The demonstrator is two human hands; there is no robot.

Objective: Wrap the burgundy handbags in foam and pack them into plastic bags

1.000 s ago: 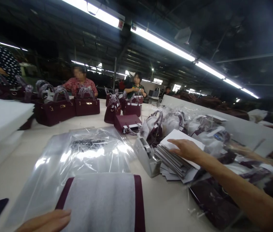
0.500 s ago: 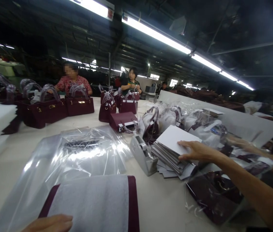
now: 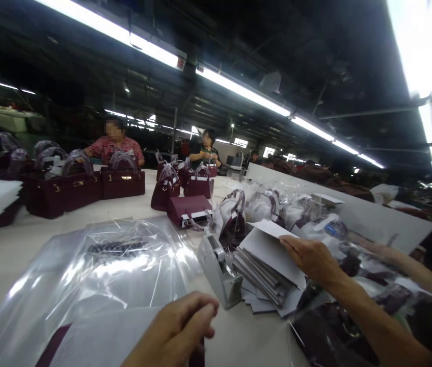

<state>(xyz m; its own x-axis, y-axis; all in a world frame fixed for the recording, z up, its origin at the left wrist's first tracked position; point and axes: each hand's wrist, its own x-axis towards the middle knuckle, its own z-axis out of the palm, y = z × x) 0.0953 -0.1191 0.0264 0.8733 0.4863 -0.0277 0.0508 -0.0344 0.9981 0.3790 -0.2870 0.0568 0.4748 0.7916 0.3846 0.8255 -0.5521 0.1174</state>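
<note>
Atop the stack (image 3: 264, 285), white card (image 3: 270, 228) in the right hand (image 3: 315, 261), fingers pinched; left hand (image 3: 180, 329), fingers half-curled, hold unclear.

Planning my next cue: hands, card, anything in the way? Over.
Right hand gripping white card, edge raised off the stack. Left hand loosely curled over maroon-edged panel; contact unclear. Grey tape dispenser stands close, left of stack.

1. White rectangular cards (image 3: 271, 251): matt, paper-like.
2. Whitish rectangular sheet (image 3: 97, 334): matt, tissue-like.
3. Clear flat plastic sleeves (image 3: 124, 280): glossy, wrinkled.
4. Maroon boxy handbags (image 3: 123, 188): smooth, leather-like; shiny gold metal clasps (image 3: 126, 178).
5. Cream tabletop (image 3: 248, 339): smooth.
</note>
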